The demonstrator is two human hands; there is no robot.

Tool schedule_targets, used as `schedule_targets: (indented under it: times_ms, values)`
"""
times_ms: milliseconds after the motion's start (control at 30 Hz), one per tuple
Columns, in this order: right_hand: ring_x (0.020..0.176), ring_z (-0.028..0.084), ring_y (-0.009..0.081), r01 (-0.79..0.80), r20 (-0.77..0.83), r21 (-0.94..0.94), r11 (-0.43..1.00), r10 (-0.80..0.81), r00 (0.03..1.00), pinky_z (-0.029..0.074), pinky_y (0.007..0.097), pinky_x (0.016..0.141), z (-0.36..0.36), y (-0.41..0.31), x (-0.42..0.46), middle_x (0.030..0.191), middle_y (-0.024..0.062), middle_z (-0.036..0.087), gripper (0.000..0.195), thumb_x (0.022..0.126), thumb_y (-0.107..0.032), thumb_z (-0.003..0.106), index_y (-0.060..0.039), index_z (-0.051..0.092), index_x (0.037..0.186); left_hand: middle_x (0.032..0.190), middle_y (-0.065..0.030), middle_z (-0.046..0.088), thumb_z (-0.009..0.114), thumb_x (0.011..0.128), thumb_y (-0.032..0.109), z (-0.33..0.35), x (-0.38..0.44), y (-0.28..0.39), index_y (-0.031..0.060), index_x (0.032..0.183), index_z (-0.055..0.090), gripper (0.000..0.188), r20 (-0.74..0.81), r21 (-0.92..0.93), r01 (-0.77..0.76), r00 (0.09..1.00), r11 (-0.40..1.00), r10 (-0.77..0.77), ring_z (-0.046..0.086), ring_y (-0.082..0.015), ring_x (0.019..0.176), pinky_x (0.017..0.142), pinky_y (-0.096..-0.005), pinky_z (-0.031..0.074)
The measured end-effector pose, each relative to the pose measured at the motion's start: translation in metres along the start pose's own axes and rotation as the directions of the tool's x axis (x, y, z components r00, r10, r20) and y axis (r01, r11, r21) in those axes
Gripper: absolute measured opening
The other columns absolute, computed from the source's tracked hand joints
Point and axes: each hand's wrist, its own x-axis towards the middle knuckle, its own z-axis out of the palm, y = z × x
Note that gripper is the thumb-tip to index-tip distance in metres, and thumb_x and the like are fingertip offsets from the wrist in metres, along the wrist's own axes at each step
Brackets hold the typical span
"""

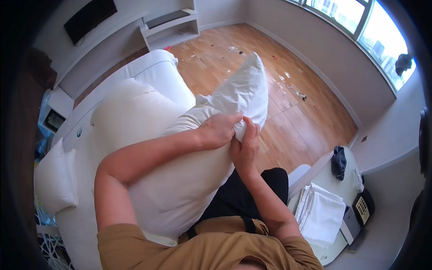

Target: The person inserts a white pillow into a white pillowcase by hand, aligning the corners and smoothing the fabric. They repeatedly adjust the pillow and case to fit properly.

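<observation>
A large white pillow (pixel 182 179) lies across my lap, with a white pillowcase (pixel 243 91) over its far end. My left hand (pixel 219 130) pinches the edge of the fabric from the bed side. Close against it, my right hand (pixel 248 145) grips the same gathered cloth between thumb and fingers. The pillowcase's far corner stands up in a point beyond both hands. Another plump white pillow (pixel 131 111) rests on the bed just beyond my left forearm.
The white bed (pixel 77 233) extends to my left, bearing more pillows (pixel 50 179). At right, a glass-topped bedside table (pixel 324 258) carries folded white linen (pixel 320 212), a telephone (pixel 362 207) and a dark cloth item (pixel 338 163). Scraps litter the wooden floor (pixel 297 125).
</observation>
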Motion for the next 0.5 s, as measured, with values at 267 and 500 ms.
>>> schedule_targets:
  times_ms: [267, 500]
  values:
    - [0.104, 0.067, 0.0393, -0.144, 0.091, 0.035, 0.989, 0.140, 0.986, 0.052, 0.0420, 0.090, -0.031, 0.013, -0.021, 0.113, 0.0235, 0.068, 0.037, 0.088, 0.001, 0.066, 0.0028, 0.061, 0.125, 0.100, -0.0206, 0.068, 0.072, 0.089, 0.021, -0.020, 0.012, -0.011, 0.0061, 0.125, 0.064, 0.040, 0.173, -0.017, -0.245, 0.954, 0.969, 0.244, 0.067, -0.0378, 0.094, 0.085, -0.0442, 0.052]
    - [0.092, 0.066, 0.0427, -0.109, 0.111, 0.067, 0.992, 0.101, 0.989, 0.054, 0.0444, 0.079, -0.027, -0.005, -0.014, 0.108, 0.0212, 0.066, 0.034, 0.084, 0.001, 0.068, -0.0012, 0.063, 0.118, 0.130, -0.0114, 0.059, 0.084, 0.077, 0.011, 0.003, -0.011, -0.049, 0.0130, 0.132, 0.064, 0.058, -0.183, 0.155, -0.205, 0.955, 0.966, 0.232, 0.054, -0.0329, 0.124, 0.109, -0.0423, 0.043]
